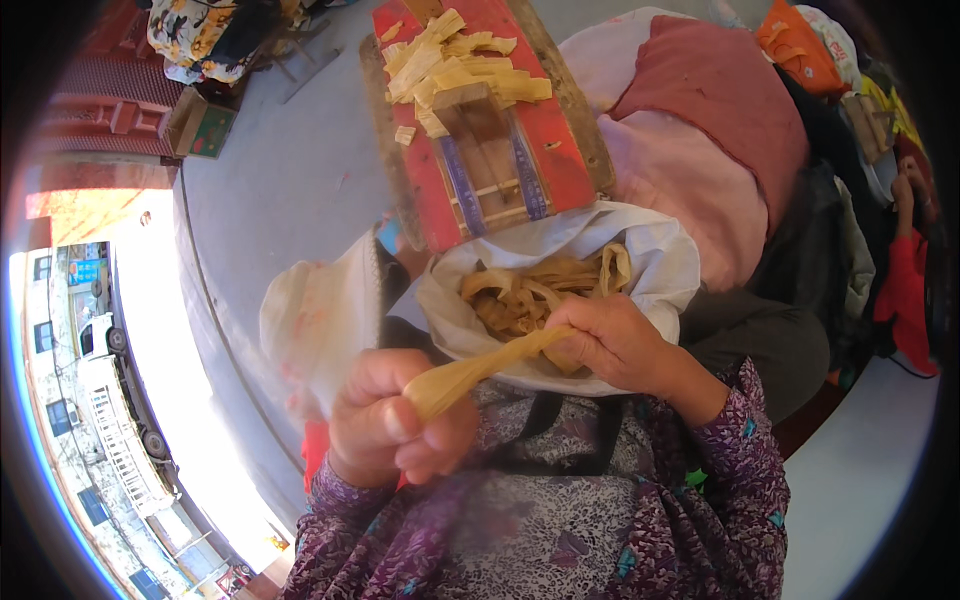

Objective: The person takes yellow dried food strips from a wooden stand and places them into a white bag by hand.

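Note:
A strip of yellowish dried leaf, maybe corn husk [487, 365], is stretched between my two hands. My left hand [401, 416] pinches its wide end between thumb and fingers. The narrower, twisted end is gripped by my right hand [615, 345], just over the near rim of a white sack [660, 232]. Inside the sack lie more brownish strips [510, 300]. Beyond it stands a red wooden board [559, 161] carrying a wooden block [469, 112] with blue bands at its sides. Flat pale yellow strips [427, 67] are piled at the block's far end.
A white cloth hat [322, 322] is by my left hand. Pink and red cloth [697, 127] lies right of the board. At the far right a person's red sleeve [907, 300] and hands show, near an orange bag [799, 52]. A truck [120, 420] stands outside at left.

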Demonstrator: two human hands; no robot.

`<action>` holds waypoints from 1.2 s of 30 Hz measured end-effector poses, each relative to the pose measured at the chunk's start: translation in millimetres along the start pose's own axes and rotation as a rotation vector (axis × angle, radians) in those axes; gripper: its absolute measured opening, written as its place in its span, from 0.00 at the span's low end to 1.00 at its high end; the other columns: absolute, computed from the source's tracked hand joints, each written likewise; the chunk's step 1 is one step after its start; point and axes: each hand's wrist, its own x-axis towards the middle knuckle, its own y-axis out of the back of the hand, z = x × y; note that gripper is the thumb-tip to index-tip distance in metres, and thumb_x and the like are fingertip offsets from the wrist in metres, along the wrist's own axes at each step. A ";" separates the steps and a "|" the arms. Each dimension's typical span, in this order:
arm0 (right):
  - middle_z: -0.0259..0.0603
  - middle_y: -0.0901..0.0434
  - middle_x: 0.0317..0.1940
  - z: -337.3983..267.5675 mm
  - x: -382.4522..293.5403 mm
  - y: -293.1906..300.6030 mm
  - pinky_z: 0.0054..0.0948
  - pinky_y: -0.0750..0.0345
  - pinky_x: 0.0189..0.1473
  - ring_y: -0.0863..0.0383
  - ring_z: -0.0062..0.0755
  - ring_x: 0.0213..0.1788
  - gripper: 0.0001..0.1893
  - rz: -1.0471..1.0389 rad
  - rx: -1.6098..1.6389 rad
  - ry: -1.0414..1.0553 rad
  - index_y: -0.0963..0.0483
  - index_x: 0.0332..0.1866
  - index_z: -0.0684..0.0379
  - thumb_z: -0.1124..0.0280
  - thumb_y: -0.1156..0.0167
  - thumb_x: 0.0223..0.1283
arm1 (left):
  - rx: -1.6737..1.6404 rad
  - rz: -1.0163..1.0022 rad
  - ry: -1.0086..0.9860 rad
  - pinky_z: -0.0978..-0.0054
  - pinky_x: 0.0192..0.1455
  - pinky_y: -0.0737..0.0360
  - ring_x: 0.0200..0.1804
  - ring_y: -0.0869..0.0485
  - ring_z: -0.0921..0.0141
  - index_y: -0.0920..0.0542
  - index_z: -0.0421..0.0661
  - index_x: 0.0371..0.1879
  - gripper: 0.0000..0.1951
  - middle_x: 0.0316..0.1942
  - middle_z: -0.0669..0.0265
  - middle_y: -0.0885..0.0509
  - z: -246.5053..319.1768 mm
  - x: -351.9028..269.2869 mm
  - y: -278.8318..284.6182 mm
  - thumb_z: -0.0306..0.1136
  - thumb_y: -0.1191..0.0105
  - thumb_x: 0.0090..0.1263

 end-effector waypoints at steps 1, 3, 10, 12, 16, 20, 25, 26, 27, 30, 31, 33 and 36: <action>0.44 0.20 0.28 -21.5 1.4 4.9 0.35 0.23 0.33 0.18 0.44 0.30 0.07 0.003 0.063 0.020 0.22 0.41 0.60 0.69 0.37 0.63 | -0.055 -0.170 -0.087 0.73 0.24 0.22 0.18 0.21 0.71 0.24 0.38 0.32 0.15 0.18 0.66 0.23 5.3 -0.8 3.1 0.36 0.53 0.81; 0.44 0.22 0.25 -59.1 1.5 20.6 0.39 0.24 0.31 0.20 0.46 0.26 0.07 0.054 0.117 0.125 0.22 0.39 0.58 0.68 0.35 0.62 | -0.125 -0.617 -0.111 0.70 0.28 0.18 0.21 0.18 0.69 0.24 0.38 0.32 0.14 0.19 0.63 0.21 24.0 21.8 10.4 0.34 0.54 0.81; 0.36 0.21 0.22 -133.2 11.6 49.3 0.31 0.28 0.23 0.22 0.35 0.21 0.09 0.124 -0.058 0.516 0.19 0.40 0.60 0.66 0.33 0.63 | -0.233 -0.380 -0.503 0.59 0.33 0.22 0.28 0.19 0.66 0.20 0.42 0.36 0.05 0.28 0.58 0.19 24.0 8.3 -42.4 0.30 0.42 0.69; 0.39 0.20 0.27 -90.8 18.4 15.0 0.31 0.25 0.27 0.19 0.38 0.26 0.10 0.056 0.017 0.360 0.20 0.47 0.60 0.68 0.35 0.65 | -0.067 -0.282 -0.521 0.50 0.50 0.25 0.47 0.22 0.56 0.17 0.42 0.39 0.11 0.43 0.53 0.18 14.3 -6.8 -14.0 0.38 0.39 0.69; 0.43 0.24 0.23 -61.4 -2.5 -34.1 0.36 0.23 0.29 0.22 0.43 0.22 0.07 0.032 0.112 0.091 0.25 0.39 0.60 0.67 0.43 0.68 | 0.765 0.016 -0.365 0.43 0.69 0.31 0.70 0.27 0.48 0.12 0.44 0.36 0.18 0.62 0.47 0.20 5.0 -16.8 7.2 0.49 0.32 0.62; 0.37 0.23 0.21 -52.0 -9.0 -22.6 0.31 0.25 0.29 0.22 0.31 0.22 0.08 -0.160 0.537 -0.196 0.25 0.39 0.59 0.66 0.45 0.70 | 1.783 -0.029 -0.326 0.57 0.61 0.23 0.58 0.20 0.60 0.13 0.52 0.31 0.13 0.53 0.63 0.17 -18.2 -5.5 6.4 0.43 0.30 0.50; 0.30 0.24 0.21 -34.2 -15.3 -17.4 0.23 0.32 0.25 0.27 0.17 0.21 0.09 -0.161 0.666 -0.456 0.24 0.39 0.59 0.63 0.41 0.69 | 1.994 -0.165 -0.354 0.72 0.31 0.19 0.37 0.18 0.68 0.14 0.52 0.28 0.15 0.38 0.68 0.19 -31.8 3.3 4.2 0.39 0.27 0.40; 0.29 0.24 0.21 -32.2 -14.2 -18.3 0.21 0.34 0.24 0.28 0.16 0.21 0.09 -0.148 0.747 -0.526 0.23 0.39 0.59 0.63 0.40 0.68 | 1.975 -0.200 -0.388 0.74 0.24 0.22 0.29 0.20 0.69 0.15 0.52 0.27 0.13 0.36 0.68 0.21 -34.8 6.2 5.9 0.38 0.28 0.43; 0.28 0.24 0.21 -29.6 -13.1 -18.6 0.19 0.35 0.23 0.30 0.14 0.21 0.09 -0.128 0.826 -0.597 0.23 0.39 0.58 0.63 0.39 0.68 | 2.005 -0.176 -0.387 0.73 0.28 0.20 0.33 0.19 0.69 0.15 0.52 0.27 0.12 0.39 0.67 0.21 -38.3 7.0 5.1 0.38 0.29 0.44; 0.26 0.25 0.21 -27.7 -11.9 -20.6 0.16 0.40 0.22 0.33 0.11 0.20 0.07 0.045 1.075 -0.713 0.22 0.39 0.57 0.65 0.38 0.67 | 2.149 -0.082 -0.514 0.65 0.44 0.17 0.46 0.18 0.65 0.14 0.52 0.28 0.10 0.48 0.64 0.19 -46.9 10.0 5.9 0.35 0.30 0.47; 0.25 0.26 0.21 -27.9 -11.2 -21.3 0.16 0.42 0.22 0.34 0.11 0.20 0.07 0.123 1.160 -0.732 0.22 0.40 0.57 0.66 0.38 0.67 | 2.227 -0.034 -0.648 0.61 0.52 0.19 0.52 0.19 0.63 0.14 0.52 0.28 0.09 0.52 0.62 0.20 -49.5 13.9 12.2 0.35 0.30 0.48; 0.24 0.26 0.22 -26.2 -11.0 -17.7 0.15 0.39 0.24 0.32 0.10 0.22 0.06 0.089 1.287 -0.628 0.22 0.40 0.57 0.67 0.37 0.67 | 2.237 0.089 -0.704 0.54 0.64 0.26 0.64 0.25 0.58 0.13 0.51 0.29 0.08 0.60 0.58 0.21 -52.0 15.0 17.2 0.34 0.31 0.50; 0.26 0.25 0.26 -31.1 -11.6 -12.8 0.14 0.35 0.29 0.30 0.11 0.28 0.06 0.008 1.183 -0.513 0.22 0.41 0.58 0.68 0.37 0.66 | 2.004 0.247 -0.503 0.46 0.76 0.42 0.75 0.37 0.46 0.12 0.50 0.30 0.07 0.67 0.54 0.25 -52.6 10.9 24.4 0.33 0.32 0.53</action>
